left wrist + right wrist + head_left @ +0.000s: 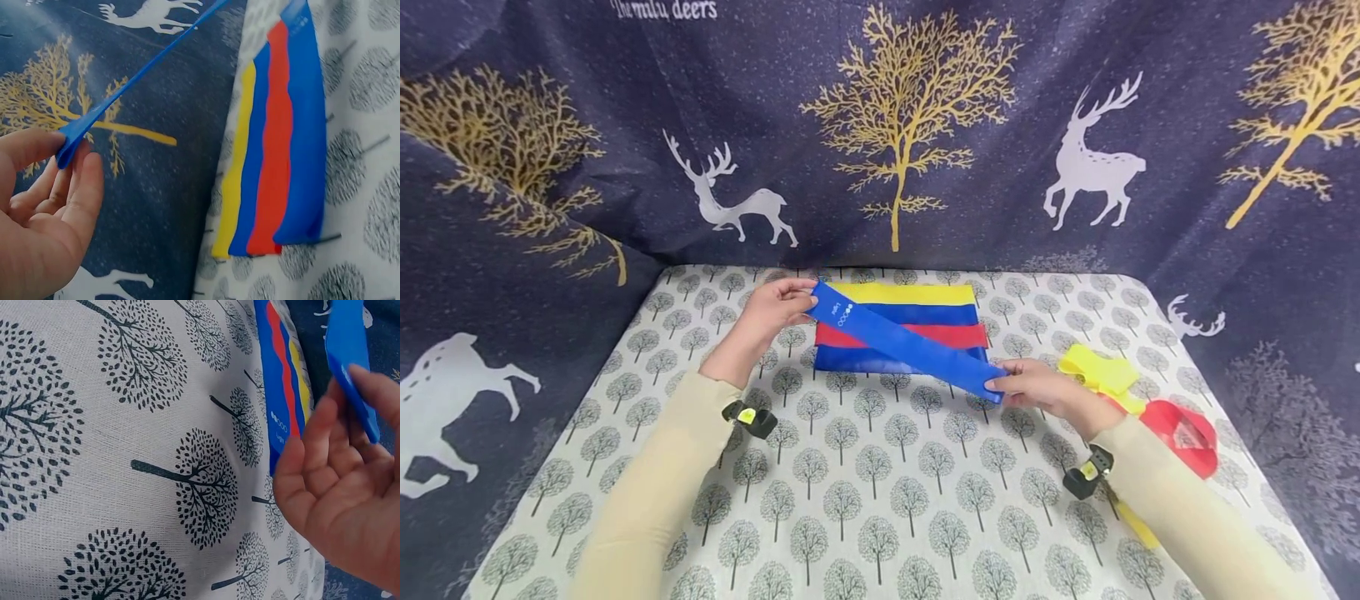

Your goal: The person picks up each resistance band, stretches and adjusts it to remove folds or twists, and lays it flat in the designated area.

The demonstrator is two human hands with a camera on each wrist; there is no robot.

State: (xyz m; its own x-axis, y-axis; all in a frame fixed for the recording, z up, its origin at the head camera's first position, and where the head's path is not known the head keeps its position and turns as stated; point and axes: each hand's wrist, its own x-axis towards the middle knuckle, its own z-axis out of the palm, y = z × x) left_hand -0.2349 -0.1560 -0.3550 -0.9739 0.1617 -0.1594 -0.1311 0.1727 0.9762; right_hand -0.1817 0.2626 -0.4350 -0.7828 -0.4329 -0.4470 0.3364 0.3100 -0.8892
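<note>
Both hands hold a blue resistance band marked "Light", stretched flat and slanting down to the right in the head view. My left hand pinches its upper left end between thumb and fingers. At the lower right end, my right hand pinches the other edge. In the left wrist view the held band is raised off the table, seen nearly edge-on. Beneath it lie flat strips, from back to front: yellow, blue, red and another blue. The held band partly covers them.
To the right, by the right forearm, lie a crumpled yellow band and a looped red band. A yellow strip end shows under that sleeve. The tree-print cloth covers the table; a dark deer-print curtain hangs behind.
</note>
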